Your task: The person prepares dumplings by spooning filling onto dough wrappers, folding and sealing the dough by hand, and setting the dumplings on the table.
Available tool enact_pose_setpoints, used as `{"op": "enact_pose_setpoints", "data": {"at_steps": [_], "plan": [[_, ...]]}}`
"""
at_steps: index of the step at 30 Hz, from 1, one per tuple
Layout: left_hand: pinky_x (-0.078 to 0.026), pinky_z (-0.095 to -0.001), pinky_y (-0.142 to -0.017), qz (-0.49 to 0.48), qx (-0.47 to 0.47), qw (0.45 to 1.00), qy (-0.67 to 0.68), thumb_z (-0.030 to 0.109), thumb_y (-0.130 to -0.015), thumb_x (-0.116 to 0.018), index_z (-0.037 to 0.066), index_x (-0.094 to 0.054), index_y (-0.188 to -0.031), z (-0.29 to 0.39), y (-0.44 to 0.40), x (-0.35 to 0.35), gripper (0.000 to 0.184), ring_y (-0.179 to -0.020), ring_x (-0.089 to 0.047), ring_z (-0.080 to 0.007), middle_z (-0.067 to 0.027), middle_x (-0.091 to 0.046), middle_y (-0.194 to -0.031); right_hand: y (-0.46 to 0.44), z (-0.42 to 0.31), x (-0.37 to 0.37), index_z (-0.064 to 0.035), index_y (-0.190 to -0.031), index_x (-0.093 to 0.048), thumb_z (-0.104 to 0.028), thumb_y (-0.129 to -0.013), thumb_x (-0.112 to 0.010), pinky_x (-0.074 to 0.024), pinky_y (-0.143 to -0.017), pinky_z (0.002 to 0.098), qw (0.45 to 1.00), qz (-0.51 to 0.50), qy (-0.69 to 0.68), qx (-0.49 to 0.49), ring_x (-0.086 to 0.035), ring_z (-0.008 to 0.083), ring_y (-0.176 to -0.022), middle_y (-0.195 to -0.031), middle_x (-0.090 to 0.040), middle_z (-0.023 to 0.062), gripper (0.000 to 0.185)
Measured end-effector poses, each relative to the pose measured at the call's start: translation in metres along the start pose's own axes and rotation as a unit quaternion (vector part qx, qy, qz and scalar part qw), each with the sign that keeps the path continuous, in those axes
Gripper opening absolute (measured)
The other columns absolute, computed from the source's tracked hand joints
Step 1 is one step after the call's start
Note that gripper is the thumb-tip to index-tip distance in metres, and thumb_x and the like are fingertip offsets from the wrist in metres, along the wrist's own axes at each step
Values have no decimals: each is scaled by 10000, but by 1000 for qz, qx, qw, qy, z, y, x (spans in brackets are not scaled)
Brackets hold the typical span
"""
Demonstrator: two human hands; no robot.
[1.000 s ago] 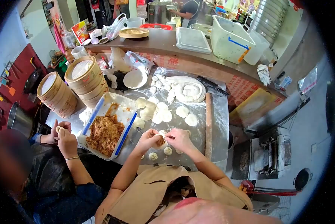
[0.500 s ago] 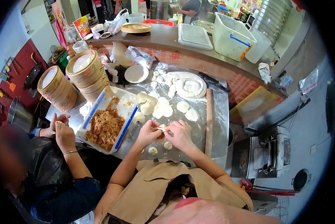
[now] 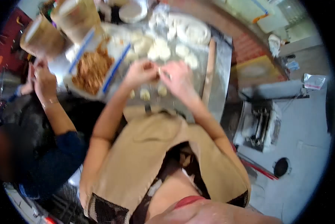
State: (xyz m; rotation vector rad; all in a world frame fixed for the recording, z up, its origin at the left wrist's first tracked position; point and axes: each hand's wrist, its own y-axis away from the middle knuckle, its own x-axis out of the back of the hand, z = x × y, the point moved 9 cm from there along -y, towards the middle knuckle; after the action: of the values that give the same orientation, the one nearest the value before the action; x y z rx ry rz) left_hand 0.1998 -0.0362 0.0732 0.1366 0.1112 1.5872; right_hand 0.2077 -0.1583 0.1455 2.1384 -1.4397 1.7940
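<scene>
My left hand (image 3: 140, 72) and my right hand (image 3: 178, 77) meet over the floured metal table, fingertips pinched together on a small dumpling (image 3: 159, 71). Most of the dumpling is hidden by fingers, and motion blur smears the rest. Closer to my apron lie a few small pleated dumplings (image 3: 145, 94), below my hands. Round flat dough wrappers (image 3: 159, 51) overlap just beyond my fingers, with two more wrappers (image 3: 191, 60) to the right. Left of my left hand is a tray (image 3: 117, 69) with a blue-edged rim, holding a heap of brown filling (image 3: 92, 69).
A rolling pin (image 3: 209, 71) lies right of my right hand. Behind the wrappers sits a thick coil of dough (image 3: 193, 30). Bamboo steamers (image 3: 44, 39) are stacked at the back left. At my left, a co-worker's hands (image 3: 43, 80) are raised near the tray.
My view has tipped downward, so the table and hands sit higher in the picture and everything is blurrier. Both hands keep their pinch on the dumpling.
</scene>
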Motion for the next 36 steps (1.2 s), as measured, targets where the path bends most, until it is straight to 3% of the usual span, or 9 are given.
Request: {"op": "enact_pose_setpoints", "data": {"at_steps": [5, 8, 10, 12, 14, 17, 20, 25, 36], "plan": [[-509, -273, -713, 23, -25, 991, -126, 135, -746, -634, -42, -556, -983, 4, 1, 4, 306, -817, -635, -145, -115, -651, -860, 2, -6, 3, -143, -687, -636, -193, -708, -669, -387, -684, 349, 999, -16, 29, 12, -529, 195, -759, -745, -599, -12, 63], [-497, -247, -713, 10, -48, 993, -112, 102, -825, -606, -34, -517, -1047, 9, -1, 3, 275, -850, -607, -114, -116, -633, -948, 3, -8, 4, -138, -701, -647, -168, -698, -684, -399, -689, 339, 999, 3, 18, 29, -529, 194, -736, -746, -600, -9, 48], [-496, -255, -768, 1, 15, 1000, -13, 98, -862, -573, -23, -486, -1137, -4, 1, 5, 313, -932, -603, -139, -133, -616, -1046, 3, 3, 11, -124, -719, -655, -142, -686, -702, -413, -696, 328, 998, 43, -34, -20, -533, 202, -724, -740, -600, -2, 60], [-501, -279, -818, -20, 53, 922, 384, 87, -897, -534, -5, -455, -1215, -16, 16, -11, 340, -980, -599, -172, -123, -597, -1113, 7, 10, 8, -112, -724, -654, -116, -681, -710, -423, -703, 326, 994, 51, -76, -55, -534, 211, -713, -735, -599, 4, 71], [-510, -287, -839, -19, 58, 902, 428, 77, -906, -527, 12, -459, -1238, -35, 17, -27, 345, -1003, -594, -176, -99, -578, -1150, 14, 21, -1, -112, -737, -655, -124, -686, -700, -422, -701, 329, 989, 45, -104, -98, -536, 215, -731, -742, -604, 4, 70], [-521, -266, -835, 100, 1, 964, 247, 28, -890, -517, -5, -518, -1134, -41, 17, -10, 246, -943, -604, -126, -84, -600, -1065, 7, 10, 1, -117, -747, -652, -134, -679, -697, -419, -686, 332, 996, 44, -30, -76, -531, 210, -741, -743, -604, 0, 82], [-524, -268, -831, 67, 0, 982, 179, 11, -876, -515, -22, -537, -1059, -42, 8, -6, 188, -907, -611, -121, -85, -612, -1009, 4, 3, -5, -127, -741, -644, -143, -668, -696, -411, -670, 332, 1000, 14, -4, 5, -520, 203, -737, -731, -596, -10, 91], [-543, -272, -780, 32, 0, 988, 150, -8, -861, -515, -43, -543, -1015, -31, 1, -6, 161, -876, -619, -131, -95, -621, -970, 1, 4, -3, -142, -718, -634, -139, -660, -698, -399, -653, 329, 999, 36, 4, 10, -507, 194, -718, -718, -585, -22, 86], [-541, -284, -738, 25, -21, 983, -182, 1, -810, -532, -47, -534, -1003, 7, 0, 0, 199, -830, -630, -143, -101, -634, -965, 3, -10, -8, -144, -677, -600, -149, -658, -690, -364, -637, 325, 995, -10, 79, 53, -495, 188, -720, -767, -578, -36, 93]]}}
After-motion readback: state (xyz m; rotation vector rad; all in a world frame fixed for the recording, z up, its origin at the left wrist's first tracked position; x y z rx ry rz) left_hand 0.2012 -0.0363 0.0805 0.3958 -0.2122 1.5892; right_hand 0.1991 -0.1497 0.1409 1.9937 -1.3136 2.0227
